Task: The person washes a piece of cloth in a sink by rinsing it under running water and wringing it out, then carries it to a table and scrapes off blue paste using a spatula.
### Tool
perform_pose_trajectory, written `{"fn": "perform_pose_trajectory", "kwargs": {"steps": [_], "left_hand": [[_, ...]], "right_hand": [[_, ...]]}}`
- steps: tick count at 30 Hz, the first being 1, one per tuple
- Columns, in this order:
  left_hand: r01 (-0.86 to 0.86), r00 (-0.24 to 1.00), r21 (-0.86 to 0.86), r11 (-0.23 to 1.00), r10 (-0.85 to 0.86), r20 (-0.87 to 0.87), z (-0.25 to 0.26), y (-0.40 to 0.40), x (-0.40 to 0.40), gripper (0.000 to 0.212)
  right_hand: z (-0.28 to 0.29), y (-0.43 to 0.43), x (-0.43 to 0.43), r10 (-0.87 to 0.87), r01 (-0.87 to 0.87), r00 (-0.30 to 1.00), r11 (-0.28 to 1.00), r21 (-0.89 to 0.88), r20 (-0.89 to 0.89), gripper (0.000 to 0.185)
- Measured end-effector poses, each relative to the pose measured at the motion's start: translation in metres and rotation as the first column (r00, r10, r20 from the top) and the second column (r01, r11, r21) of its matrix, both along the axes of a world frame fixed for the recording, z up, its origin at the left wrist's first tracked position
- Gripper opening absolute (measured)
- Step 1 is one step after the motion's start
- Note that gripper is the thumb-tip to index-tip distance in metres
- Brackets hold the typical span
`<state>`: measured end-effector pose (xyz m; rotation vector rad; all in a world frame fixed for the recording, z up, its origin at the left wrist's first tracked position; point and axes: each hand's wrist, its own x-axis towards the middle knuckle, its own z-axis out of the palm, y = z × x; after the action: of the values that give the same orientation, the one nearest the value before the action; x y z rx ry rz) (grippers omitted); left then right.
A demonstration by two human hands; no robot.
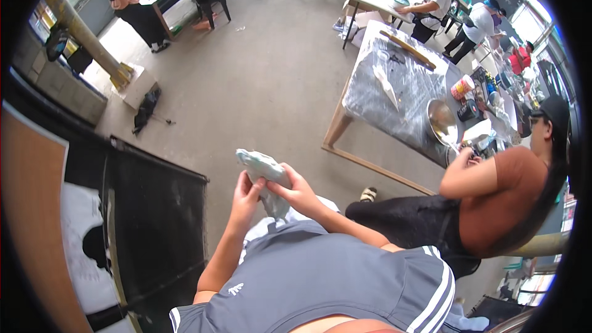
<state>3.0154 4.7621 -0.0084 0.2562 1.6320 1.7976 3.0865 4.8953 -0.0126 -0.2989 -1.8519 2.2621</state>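
My two hands hold a soft, pale grey-green bag (263, 166), apparently plastic and filled, in front of my waist. My left hand (246, 195) grips its left side, thumb on the near face. My right hand (296, 190) has hold of the right side, and the two thumbs nearly meet in the middle. The bag's upper end tilts away to the left; its lower part hangs down towards my shirt. What the bag contains cannot be made out.
To my right, a plastic-covered table (370, 97) bears a wooden rolling pin (407, 49), a white piping bag (385, 87) and a metal bowl (441, 118). A co-worker (504, 194) leans over it, close beside me. A black panel (157, 212) stands at my left.
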Motion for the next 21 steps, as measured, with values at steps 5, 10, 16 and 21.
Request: {"fn": "perform_pose_trajectory", "kwargs": {"steps": [5, 10, 16, 21], "left_hand": [[0.085, 0.983, 0.028, 0.996, -0.089, 0.159, -0.008, 0.064, -0.100, 0.040], [0.094, 0.955, 0.046, 0.995, -0.103, 0.278, -0.023, 0.142, -0.199, 0.043], [0.009, 0.986, 0.183, 0.983, -0.039, 0.160, -0.003, 0.195, -0.342, 0.035], [-0.165, 0.971, 0.271, 0.948, 0.108, 0.213, -0.005, 0.245, -0.445, 0.037]], "right_hand": [[-0.012, 0.060, -0.088, -0.105, 0.108, 0.991, 0.994, -0.035, 0.083, 0.021], [-0.028, 0.135, -0.198, -0.141, 0.137, 0.986, 0.990, 0.044, 0.092, 0.021], [0.009, 0.202, -0.340, 0.079, -0.077, 0.993, 0.997, -0.017, 0.085, 0.029], [0.011, 0.237, -0.451, 0.228, -0.226, 0.973, 0.930, -0.290, -0.028, 0.026]]}}
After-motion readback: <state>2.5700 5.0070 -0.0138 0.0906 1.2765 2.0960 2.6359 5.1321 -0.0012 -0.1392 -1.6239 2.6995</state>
